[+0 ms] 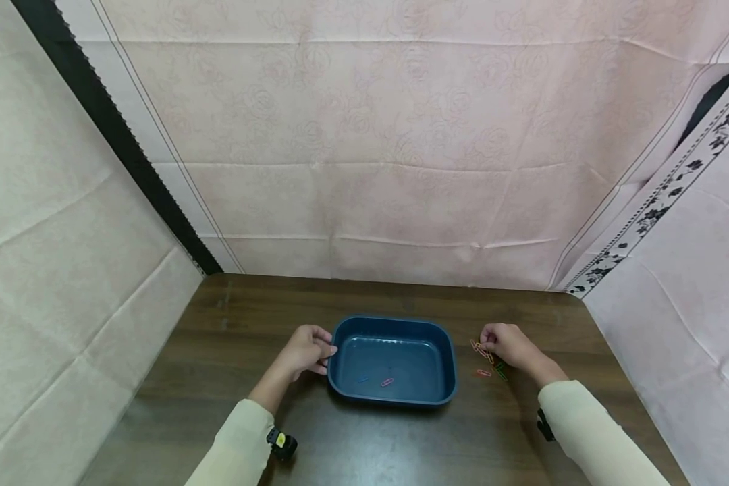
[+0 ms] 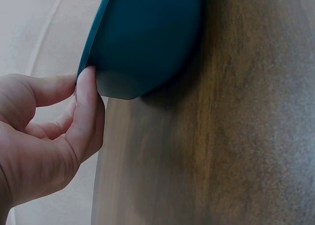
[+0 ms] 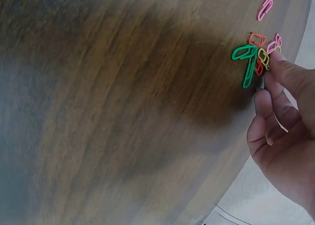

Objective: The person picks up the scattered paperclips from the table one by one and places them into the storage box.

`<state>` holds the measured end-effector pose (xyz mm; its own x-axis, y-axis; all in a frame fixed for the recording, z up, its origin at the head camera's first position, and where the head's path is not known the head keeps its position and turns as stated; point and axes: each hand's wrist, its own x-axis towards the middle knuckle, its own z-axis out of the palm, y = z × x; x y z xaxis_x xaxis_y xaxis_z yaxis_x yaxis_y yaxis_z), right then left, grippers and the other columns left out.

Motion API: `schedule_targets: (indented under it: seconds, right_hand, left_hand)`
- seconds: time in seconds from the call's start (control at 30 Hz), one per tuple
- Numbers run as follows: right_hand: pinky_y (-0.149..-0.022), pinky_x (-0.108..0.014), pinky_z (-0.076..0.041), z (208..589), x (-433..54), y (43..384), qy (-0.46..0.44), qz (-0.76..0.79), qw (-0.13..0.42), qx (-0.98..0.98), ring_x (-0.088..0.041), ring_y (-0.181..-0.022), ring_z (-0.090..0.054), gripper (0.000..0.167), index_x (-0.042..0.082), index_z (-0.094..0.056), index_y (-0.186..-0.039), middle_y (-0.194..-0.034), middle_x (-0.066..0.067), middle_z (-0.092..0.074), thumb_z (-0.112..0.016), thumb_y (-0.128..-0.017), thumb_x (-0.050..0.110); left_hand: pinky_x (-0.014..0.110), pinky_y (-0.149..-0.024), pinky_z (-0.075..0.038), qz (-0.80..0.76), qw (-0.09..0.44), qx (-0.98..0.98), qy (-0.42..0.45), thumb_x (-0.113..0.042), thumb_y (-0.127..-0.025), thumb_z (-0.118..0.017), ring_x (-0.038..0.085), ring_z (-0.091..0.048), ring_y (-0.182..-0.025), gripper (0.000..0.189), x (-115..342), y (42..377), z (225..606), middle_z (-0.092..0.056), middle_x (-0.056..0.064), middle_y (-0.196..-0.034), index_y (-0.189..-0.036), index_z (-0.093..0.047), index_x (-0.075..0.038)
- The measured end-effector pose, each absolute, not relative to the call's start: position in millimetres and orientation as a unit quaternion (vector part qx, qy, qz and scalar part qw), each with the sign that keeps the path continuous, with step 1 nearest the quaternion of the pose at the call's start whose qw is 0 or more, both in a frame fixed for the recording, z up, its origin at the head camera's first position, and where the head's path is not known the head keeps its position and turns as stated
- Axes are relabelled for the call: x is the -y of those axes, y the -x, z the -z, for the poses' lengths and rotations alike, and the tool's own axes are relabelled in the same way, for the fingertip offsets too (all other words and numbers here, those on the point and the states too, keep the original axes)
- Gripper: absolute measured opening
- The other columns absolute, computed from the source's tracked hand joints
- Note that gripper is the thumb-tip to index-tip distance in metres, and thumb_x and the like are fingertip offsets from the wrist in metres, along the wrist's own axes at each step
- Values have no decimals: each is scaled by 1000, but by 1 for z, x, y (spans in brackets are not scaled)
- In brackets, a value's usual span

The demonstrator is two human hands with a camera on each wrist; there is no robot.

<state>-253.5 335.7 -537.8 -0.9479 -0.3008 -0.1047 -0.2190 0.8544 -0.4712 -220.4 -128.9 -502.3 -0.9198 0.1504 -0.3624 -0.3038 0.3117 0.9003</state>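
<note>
A dark blue rectangular tray (image 1: pixel 391 401) stands on the table. My left hand (image 1: pixel 308 349) pinches its left rim; in the left wrist view the thumb (image 2: pixel 56 88) is on one side of the tray wall (image 2: pixel 142 43) and the fingers on the other. Inside the tray lie a pink paper clip (image 1: pixel 387 382) and a blue one (image 1: pixel 362 379). To the tray's right, my right hand (image 1: pixel 510 345) reaches down into a small pile of paper clips, thumb and forefinger bent at a yellow clip (image 3: pixel 263 58). Whether they grip it I cannot tell. Green clips (image 3: pixel 248 72) lie beside the fingertips.
A red paper clip (image 1: pixel 483 372) lies between the pile and the tray. In the right wrist view a pink clip (image 3: pixel 265 7) sits apart from the pile. The brown wooden table (image 1: pixel 395 445) ends at pale cloth (image 1: pixel 401 202) behind and on both sides.
</note>
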Motion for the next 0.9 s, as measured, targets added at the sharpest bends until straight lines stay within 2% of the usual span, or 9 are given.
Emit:
schedule_targets:
  seconds: [0.43, 0.9]
  right_hand:
    - [-60, -23, -45, 527, -329, 250, 179, 231, 58, -955, -9, -69, -51, 16, 12, -64, -84, -77, 4, -59, -69, -97, 5]
    - [-62, -23, -48, 508, -322, 247, 204, 267, 50, -940, -7, -72, -51, 13, 16, -63, -88, -80, 5, -58, -69, -99, 11]
  left_hand:
    - [34, -63, -65, -583, 194, -788, 50, -5, -100, -66, 23, -61, -75, 21, 130, 219, 502, -63, 16, -91, -118, -60, 4]
    - [35, -64, -65, -579, 193, -791, 46, -5, -100, -65, 24, -62, -75, 24, 129, 218, 501, -63, 17, -91, -120, -59, 6]
